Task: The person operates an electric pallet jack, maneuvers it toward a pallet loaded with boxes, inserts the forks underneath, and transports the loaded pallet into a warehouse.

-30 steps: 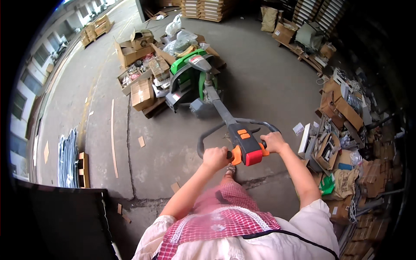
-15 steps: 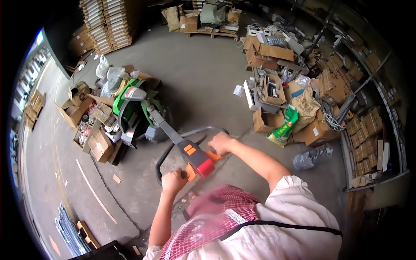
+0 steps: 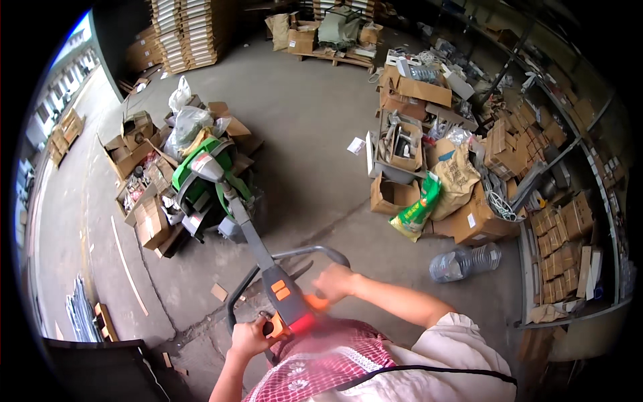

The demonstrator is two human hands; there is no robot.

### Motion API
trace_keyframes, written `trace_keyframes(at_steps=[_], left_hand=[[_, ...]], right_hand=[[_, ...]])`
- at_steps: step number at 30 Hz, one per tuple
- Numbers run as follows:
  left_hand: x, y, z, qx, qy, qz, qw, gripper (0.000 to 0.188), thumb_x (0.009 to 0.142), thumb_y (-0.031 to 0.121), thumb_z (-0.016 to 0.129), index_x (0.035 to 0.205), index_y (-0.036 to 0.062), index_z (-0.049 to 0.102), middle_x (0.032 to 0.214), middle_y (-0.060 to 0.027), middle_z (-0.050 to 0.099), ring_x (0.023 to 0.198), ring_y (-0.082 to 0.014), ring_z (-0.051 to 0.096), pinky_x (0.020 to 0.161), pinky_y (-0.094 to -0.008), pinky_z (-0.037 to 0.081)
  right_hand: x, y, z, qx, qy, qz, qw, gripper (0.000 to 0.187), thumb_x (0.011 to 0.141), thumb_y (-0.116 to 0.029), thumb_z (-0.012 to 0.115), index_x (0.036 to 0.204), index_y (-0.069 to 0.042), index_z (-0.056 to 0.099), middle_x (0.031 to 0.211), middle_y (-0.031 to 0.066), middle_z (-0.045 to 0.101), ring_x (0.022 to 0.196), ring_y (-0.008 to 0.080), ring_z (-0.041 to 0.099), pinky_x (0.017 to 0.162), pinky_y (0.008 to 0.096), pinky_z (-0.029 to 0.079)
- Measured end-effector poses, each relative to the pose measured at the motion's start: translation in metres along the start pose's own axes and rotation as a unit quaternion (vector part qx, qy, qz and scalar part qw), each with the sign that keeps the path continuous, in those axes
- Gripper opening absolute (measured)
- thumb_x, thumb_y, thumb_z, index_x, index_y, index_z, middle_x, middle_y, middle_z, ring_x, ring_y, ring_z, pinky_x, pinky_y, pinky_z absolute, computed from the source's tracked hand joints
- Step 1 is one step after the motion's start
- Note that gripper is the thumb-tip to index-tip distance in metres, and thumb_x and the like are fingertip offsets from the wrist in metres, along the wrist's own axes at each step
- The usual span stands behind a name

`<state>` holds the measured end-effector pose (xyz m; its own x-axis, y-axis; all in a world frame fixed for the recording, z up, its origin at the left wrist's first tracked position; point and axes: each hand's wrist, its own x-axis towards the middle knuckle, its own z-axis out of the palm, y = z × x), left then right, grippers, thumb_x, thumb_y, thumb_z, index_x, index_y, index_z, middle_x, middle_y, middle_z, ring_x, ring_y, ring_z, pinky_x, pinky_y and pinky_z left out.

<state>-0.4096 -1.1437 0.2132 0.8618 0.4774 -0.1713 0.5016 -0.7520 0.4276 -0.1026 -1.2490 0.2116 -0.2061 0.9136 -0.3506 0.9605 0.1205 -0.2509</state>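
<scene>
Both my hands are on the tiller of a green pallet truck (image 3: 230,149). My left hand (image 3: 250,337) is closed round the left side of the control handle (image 3: 282,301), beside an orange grip with a dark knob. On the other side my right hand (image 3: 335,281) is closed at the right grip, next to the black loop bar. The handle's red end comes close to my checked apron (image 3: 335,355). From there the grey shaft (image 3: 248,224) slants away to the truck body. Heaped cartons and plastic bags (image 3: 187,127) sit at the truck's far side; the forks are hidden.
Piled cartons (image 3: 429,87) and sacks stand at the right, before a metal shelf (image 3: 586,144). A large clear bottle (image 3: 462,263) lies near me. A dark box-like thing (image 3: 100,368) is at lower left, beside grey strips (image 3: 80,311). Stacked pallets (image 3: 181,33) rise behind.
The control handle and both hands are lower and farther left in view, nearer my apron. The bottle and right-hand piles have shifted left, and more of the dark thing at lower left shows.
</scene>
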Motion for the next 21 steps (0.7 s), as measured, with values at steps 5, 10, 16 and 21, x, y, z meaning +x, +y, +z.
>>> trace_keyframes(at_steps=[5,10,16,21], left_hand=[[-0.061,0.062,0.048,-0.008,-0.06,-0.054,0.997,0.042,0.072,0.049,0.074,0.091,0.0125,0.065,0.075,-0.0107,0.071,0.07,-0.0305,0.071,0.064,-0.0409,0.055],[-0.103,0.114,0.053,-0.016,-0.046,-0.075,0.996,0.037,0.071,0.047,0.074,0.083,0.0134,0.066,0.07,-0.0074,0.07,0.066,-0.0289,0.07,0.061,-0.0405,0.053],[-0.131,0.141,0.084,-0.008,0.0,-0.109,0.994,0.067,0.062,0.076,0.075,0.079,0.0113,0.067,0.07,-0.0072,0.07,0.068,-0.0283,0.07,0.063,-0.0381,0.051],[-0.13,0.141,0.096,0.015,0.037,-0.127,0.991,0.066,0.06,0.074,0.078,0.08,0.0112,0.068,0.07,-0.0084,0.069,0.069,-0.0305,0.069,0.063,-0.0408,0.051]], right_hand=[[-0.082,-0.023,0.014,0.017,-0.049,-0.025,0.998,0.029,0.072,-0.029,0.066,0.088,-0.004,0.069,0.076,0.018,0.071,0.072,0.0344,0.071,0.068,0.0461,0.056],[-0.134,-0.047,0.032,0.044,-0.07,-0.015,0.996,0.027,0.078,-0.03,0.065,0.085,-0.004,0.068,0.076,0.0201,0.07,0.074,0.0373,0.071,0.07,0.0483,0.055],[-0.164,-0.057,0.063,0.031,-0.053,-0.026,0.998,0.025,0.076,-0.029,0.066,0.084,-0.005,0.068,0.075,0.0192,0.07,0.074,0.0367,0.07,0.07,0.0485,0.055],[-0.16,-0.057,0.075,-0.001,-0.003,-0.033,0.999,0.024,0.071,-0.029,0.067,0.08,-0.006,0.07,0.077,0.0177,0.071,0.076,0.0351,0.071,0.07,0.0461,0.056]])
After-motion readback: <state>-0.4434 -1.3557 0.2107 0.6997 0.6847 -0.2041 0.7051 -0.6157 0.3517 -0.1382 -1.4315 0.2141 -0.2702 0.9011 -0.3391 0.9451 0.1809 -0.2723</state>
